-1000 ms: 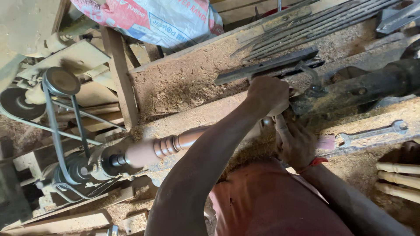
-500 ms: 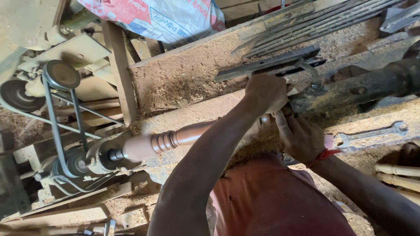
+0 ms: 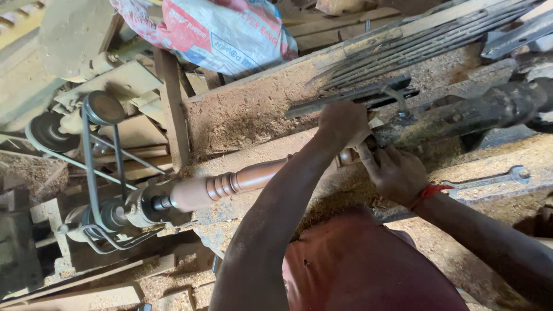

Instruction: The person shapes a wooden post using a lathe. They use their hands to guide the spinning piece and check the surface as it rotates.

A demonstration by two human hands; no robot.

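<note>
Head view: a smooth, reddish turned wooden spindle, ringed with beads, lies across the sawdust-coated counter between the belt-driven chuck and a dark iron tailstock. The left hand and right hand cover its far end; whether their fingers grip it cannot be told. A steel spanner lies nearby.

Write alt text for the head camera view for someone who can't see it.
Seen from above, a person's left hand and right hand meet at the far end of a turned wooden spindle mounted on a sawdust-covered lathe. A drive belt and pulleys sit at left; a wrench lies at right, a printed sack above.
</note>
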